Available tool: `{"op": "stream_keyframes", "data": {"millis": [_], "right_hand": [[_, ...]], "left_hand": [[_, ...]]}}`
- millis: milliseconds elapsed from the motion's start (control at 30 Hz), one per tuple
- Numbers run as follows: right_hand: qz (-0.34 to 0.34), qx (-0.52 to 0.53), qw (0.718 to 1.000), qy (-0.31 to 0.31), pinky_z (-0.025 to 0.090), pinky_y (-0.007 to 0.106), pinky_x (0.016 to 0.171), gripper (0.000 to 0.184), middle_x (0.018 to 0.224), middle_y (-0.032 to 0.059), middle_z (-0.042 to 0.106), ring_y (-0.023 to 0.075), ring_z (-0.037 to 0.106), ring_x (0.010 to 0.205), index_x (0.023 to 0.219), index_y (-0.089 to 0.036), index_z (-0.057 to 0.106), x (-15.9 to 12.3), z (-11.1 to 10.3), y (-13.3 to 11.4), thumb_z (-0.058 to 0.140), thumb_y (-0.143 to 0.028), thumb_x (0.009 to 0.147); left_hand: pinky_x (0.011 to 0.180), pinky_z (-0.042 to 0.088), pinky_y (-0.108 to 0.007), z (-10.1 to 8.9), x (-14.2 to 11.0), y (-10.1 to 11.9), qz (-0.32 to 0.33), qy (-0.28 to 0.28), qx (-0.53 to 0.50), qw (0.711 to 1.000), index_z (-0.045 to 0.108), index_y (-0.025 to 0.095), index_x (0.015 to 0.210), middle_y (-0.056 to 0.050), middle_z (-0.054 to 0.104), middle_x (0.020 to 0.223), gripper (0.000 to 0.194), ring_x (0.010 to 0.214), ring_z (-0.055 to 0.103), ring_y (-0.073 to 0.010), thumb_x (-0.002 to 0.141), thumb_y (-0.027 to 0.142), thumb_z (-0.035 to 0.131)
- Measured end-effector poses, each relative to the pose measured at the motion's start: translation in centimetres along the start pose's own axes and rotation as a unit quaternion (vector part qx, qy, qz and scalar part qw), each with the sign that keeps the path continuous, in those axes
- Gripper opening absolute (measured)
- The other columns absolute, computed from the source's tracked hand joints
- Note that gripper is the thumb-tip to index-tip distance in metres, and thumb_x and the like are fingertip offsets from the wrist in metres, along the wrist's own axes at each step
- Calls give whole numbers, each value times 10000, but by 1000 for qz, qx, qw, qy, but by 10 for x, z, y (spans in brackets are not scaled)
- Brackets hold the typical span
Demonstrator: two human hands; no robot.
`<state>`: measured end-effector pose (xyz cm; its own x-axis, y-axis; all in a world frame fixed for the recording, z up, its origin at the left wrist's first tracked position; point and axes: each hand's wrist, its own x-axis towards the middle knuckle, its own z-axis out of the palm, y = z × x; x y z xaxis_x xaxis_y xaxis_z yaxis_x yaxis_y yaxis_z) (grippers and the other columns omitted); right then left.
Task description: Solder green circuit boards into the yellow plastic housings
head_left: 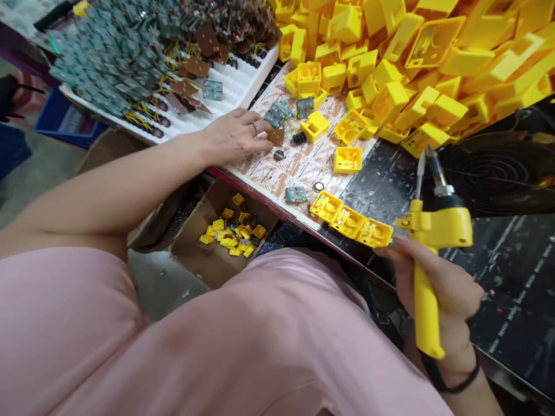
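Observation:
My right hand (427, 274) grips a yellow soldering gun (424, 289), its tip pointing up and away. The fingertips of that hand come close to the end of a row of three open yellow plastic cases (347, 222) at the table's front edge. Whether they touch it I cannot tell. My left hand (236, 137), with a ring, lies palm down on the table, fingers stretched toward a brown board piece (276, 136) and small green circuit boards (278, 114). A round speaker disc (279, 155) sits just below its fingertips. Another disc (318, 186) and a circuit board (296, 194) lie beside the row.
A white foam tray (243, 86) piled with wired circuit boards (113, 63) stands at the back left. Yellow cases (390, 101) heap up at the back right. Below the table edge, a cardboard box (191, 254) holds yellow pieces. One case (347, 160) sits mid-table.

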<state>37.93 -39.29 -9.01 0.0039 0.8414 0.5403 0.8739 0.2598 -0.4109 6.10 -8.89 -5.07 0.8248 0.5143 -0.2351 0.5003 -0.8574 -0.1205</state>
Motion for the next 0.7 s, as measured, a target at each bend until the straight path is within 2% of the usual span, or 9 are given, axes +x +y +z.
{"op": "stream_keyframes", "data": {"millis": [33, 100, 233, 333, 400, 467, 533, 633, 700], "right_hand": [[-49, -30, 998, 26, 540, 190, 574, 300, 690, -57, 725, 105, 654, 494, 1205, -290, 715, 7, 3, -1, 726, -142, 943], [-96, -68, 992, 38, 590, 211, 689, 312, 831, -5, 790, 148, 753, 661, 1194, -260, 690, 18, 9, -4, 739, -113, 923], [-70, -45, 997, 4, 630, 384, 939, 503, 1173, 127, 795, 274, 787, 1055, 1314, -247, 597, 20, 16, -4, 819, -180, 868], [-67, -23, 997, -15, 624, 421, 955, 549, 1221, 135, 774, 286, 774, 1081, 1328, -247, 569, 16, 22, -2, 851, -305, 860], [-68, -20, 997, -20, 628, 391, 899, 506, 1144, 107, 783, 261, 780, 989, 1305, -236, 582, 19, 31, -2, 835, -345, 880], [-66, -25, 997, -16, 622, 348, 819, 444, 1043, 67, 783, 228, 771, 877, 1283, -231, 604, 26, 42, -5, 811, -332, 903], [-63, -34, 997, -4, 616, 338, 825, 431, 991, 35, 778, 207, 754, 817, 1285, -241, 622, 35, 51, -9, 808, -323, 906], [-59, -47, 997, 26, 615, 359, 915, 459, 1016, 21, 789, 199, 755, 822, 1302, -266, 629, 43, 50, -15, 824, -355, 896], [-55, -50, 996, 39, 619, 327, 852, 422, 992, 5, 797, 187, 758, 796, 1279, -274, 644, 42, 36, -19, 822, -326, 900]], "left_hand": [[1174, 353, -400, 1, 4, -4, 15, 6, -19, 1000, 727, 247, 1156, -22, 622, 1493, 284, 1327, 475, -208, 1013, 173, 493], [1235, 297, -394, 4, 9, -12, 32, 22, -57, 998, 713, 231, 1058, -22, 639, 1473, 234, 1394, 433, -190, 1004, 192, 489], [1246, 321, -397, 10, 8, -21, 63, 74, -109, 989, 680, 244, 950, -23, 713, 1347, 217, 1379, 496, -187, 1005, 319, 484], [1183, 425, -427, 7, -4, -9, 56, 166, -212, 961, 684, 245, 969, -28, 765, 1214, 251, 1266, 623, -210, 997, 430, 517], [1070, 521, -407, 2, -11, 8, 18, 201, -323, 925, 683, 221, 983, -41, 791, 1127, 309, 1143, 699, -212, 980, 508, 569], [913, 581, -356, -3, -12, 30, -11, 200, -427, 882, 671, 195, 941, -62, 800, 1011, 371, 993, 741, -201, 944, 563, 623], [806, 591, -331, -6, -8, 50, -23, 178, -484, 857, 662, 171, 915, -74, 789, 931, 370, 885, 745, -187, 926, 540, 642], [719, 588, -328, -9, 5, 69, -30, 129, -491, 861, 676, 163, 946, -56, 763, 865, 249, 791, 738, -173, 943, 403, 608], [665, 580, -320, -12, 13, 75, -17, 90, -483, 871, 692, 173, 964, -43, 745, 804, 191, 722, 729, -163, 949, 328, 581]]}}
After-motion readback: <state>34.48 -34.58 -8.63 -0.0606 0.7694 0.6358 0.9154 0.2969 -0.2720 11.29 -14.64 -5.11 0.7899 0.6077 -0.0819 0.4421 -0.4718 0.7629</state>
